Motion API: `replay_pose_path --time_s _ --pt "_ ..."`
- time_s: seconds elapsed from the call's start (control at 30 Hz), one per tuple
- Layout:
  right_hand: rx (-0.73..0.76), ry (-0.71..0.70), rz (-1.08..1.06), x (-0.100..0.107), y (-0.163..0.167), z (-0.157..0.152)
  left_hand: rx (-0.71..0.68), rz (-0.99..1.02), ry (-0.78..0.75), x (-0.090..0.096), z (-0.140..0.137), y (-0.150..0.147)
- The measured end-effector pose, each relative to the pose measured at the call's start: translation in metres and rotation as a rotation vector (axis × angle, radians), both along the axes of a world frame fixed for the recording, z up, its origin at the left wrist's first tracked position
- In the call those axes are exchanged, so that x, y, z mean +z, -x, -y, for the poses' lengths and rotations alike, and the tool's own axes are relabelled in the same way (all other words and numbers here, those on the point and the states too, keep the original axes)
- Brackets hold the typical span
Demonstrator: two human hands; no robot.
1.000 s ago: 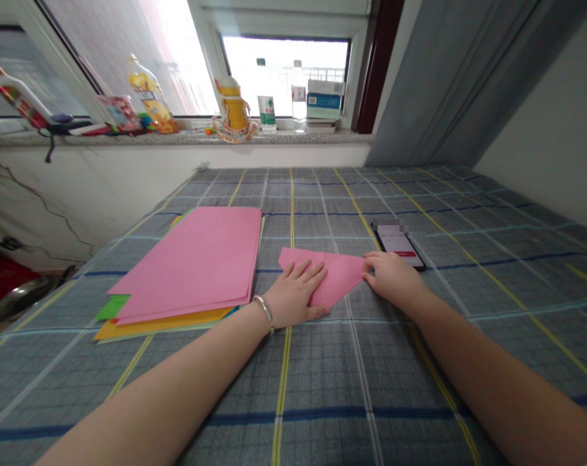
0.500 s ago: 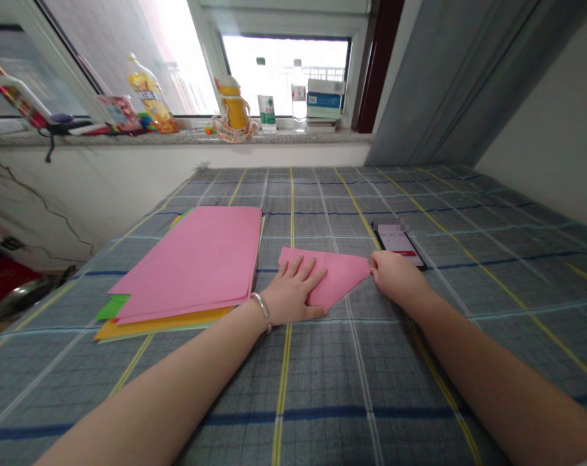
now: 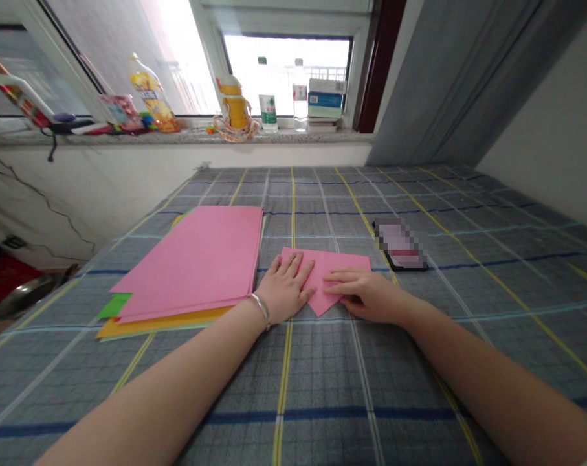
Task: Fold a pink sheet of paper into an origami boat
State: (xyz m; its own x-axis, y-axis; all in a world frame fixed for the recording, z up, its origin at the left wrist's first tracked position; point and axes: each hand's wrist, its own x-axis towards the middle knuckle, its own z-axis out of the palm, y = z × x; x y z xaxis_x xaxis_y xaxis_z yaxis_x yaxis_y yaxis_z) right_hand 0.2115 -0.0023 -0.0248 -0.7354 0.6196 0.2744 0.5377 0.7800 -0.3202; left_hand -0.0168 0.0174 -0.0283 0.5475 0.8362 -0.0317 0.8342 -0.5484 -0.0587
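A folded piece of pink paper point(image 3: 322, 259) lies flat on the plaid cloth, its long edge at the far side and a point facing me. Across its left part rests my left hand point(image 3: 284, 285), fingers spread and holding nothing; a silver bangle circles that wrist. My right hand point(image 3: 365, 292) lies over the paper's right part, fingers stretched out flat toward the middle, thumb partly tucked beneath. Both hands touch the paper and hide parts of it. Just left of my left hand is a stack of pink sheets point(image 3: 196, 259) with green and orange ones poking out below.
A phone point(image 3: 400, 244) lies beyond my right hand on the plaid cloth point(image 3: 332, 382). On the windowsill point(image 3: 191, 137) stand a yellow drink bottle point(image 3: 152, 97), a yellow cup point(image 3: 233, 107), a green-and-white tube point(image 3: 268, 113), a clear bottle point(image 3: 299, 97) and stacked boxes point(image 3: 325, 102).
My right hand has moved left from the paper's right corner onto its surface, its fingers now stretched out. My left hand has slid slightly left, uncovering the paper's near point.
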Motion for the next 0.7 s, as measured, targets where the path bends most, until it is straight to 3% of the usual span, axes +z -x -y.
replay_pose_path --time_s 0.17,0.47,0.57,0.7 --pt "-0.003 0.031 0.012 0.003 -0.003 -0.001 0.112 -0.007 -0.09 0.001 -0.01 0.01" --pt "-0.002 0.016 0.03 0.002 -0.003 -0.003 0.189 -0.024 -0.345 0.009 -0.008 0.011" --pt "0.007 -0.005 0.022 0.001 -0.004 -0.003 0.008 0.075 -0.36 0.017 -0.003 0.009" --pt "0.01 -0.046 0.015 0.001 -0.004 -0.004 -0.469 0.133 -0.143 0.023 0.002 0.007"
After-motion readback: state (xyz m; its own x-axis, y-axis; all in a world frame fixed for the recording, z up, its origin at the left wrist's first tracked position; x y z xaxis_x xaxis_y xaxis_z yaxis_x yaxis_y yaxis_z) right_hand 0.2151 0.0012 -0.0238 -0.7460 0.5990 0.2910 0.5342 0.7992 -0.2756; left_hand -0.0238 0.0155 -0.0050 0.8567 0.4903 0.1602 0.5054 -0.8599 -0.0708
